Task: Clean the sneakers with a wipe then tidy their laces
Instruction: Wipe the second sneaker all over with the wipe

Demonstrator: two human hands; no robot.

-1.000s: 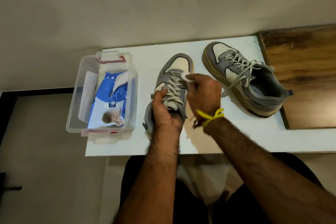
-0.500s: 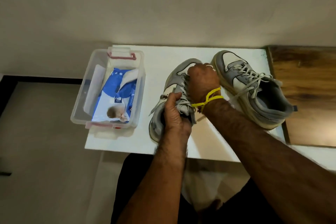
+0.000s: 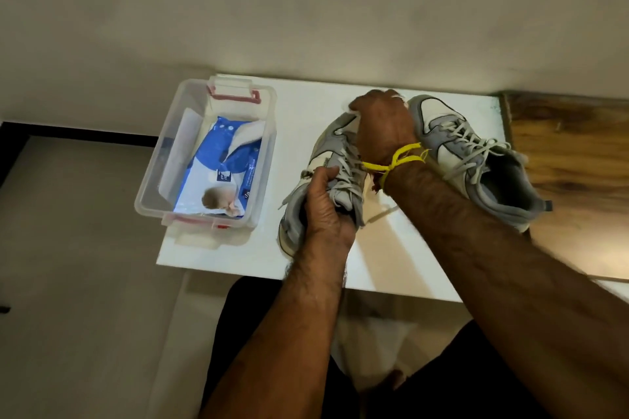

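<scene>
the fingers (image 3: 328,177) of the left hand (image 3: 325,204) are curled around the tongue and collar of the grey and cream lace-up sneaker (image 3: 335,143) at the middle of the white rectangular tabletop (image 3: 306,102), gripping it from the six o'clock side. the right hand (image 3: 383,126) lies over this sneaker's toe at twelve o'clock, knuckles up and fingers bent down over the front; a small white edge at its fingertips may be the wipe, but i cannot tell for sure, nor whether those fingers pinch anything. a yellow thread band (image 3: 394,161) is tied round the right wrist.

the held sneaker points toward twelve o'clock, its pale laces (image 3: 347,173) loose, with one end trailing off at eight o'clock beside the heel.

the second grey and cream sneaker (image 3: 476,160) lies just beside it at three o'clock, toe toward eleven o'clock and heel toward four o'clock, its laces undone and spread over the opening. its heel end reaches the brown wooden surface (image 3: 571,163) that adjoins the tabletop on that side.

at nine o'clock, well apart from the sneakers, stands a clear plastic storage box with red latches (image 3: 153,187). inside it lies a blue and white soft pack of wipes (image 3: 224,163).
</scene>
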